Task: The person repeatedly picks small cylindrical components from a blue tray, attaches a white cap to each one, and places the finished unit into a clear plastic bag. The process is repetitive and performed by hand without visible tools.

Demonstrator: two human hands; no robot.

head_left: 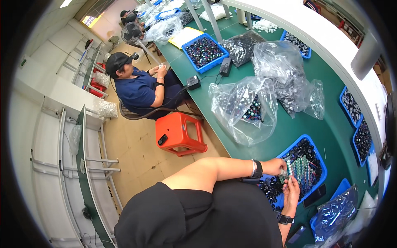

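Nearest to us, over a black top, our bare forearms reach to the right, a dark band on each wrist. Our left hand (273, 166) has its fingers drawn in, and our right hand (292, 191) comes up from below with thumb and fingertips pinched; between them they grasp a short row of small pale pieces (289, 167), though we cannot tell how each finger grips. The pieces are above a blue tray (325, 170) on the green tabletop (331, 134), and in it we see rows of greenish, thin-leaded parts (305, 173) among many small black ones. Just beside the tray lies a dark flat device (315, 195). Beyond it we find an open clear bag (244, 109) of dark parts, a crumpled silvery bag (281, 66), and two black adapters, then another blue tray (213, 65) heaped with small parts. Off the tabletop's left edge stands a red stool (175, 126); past it a seated co-worker (138, 91) in navy holds something small and white, and a standing fan (132, 32) is farther off.
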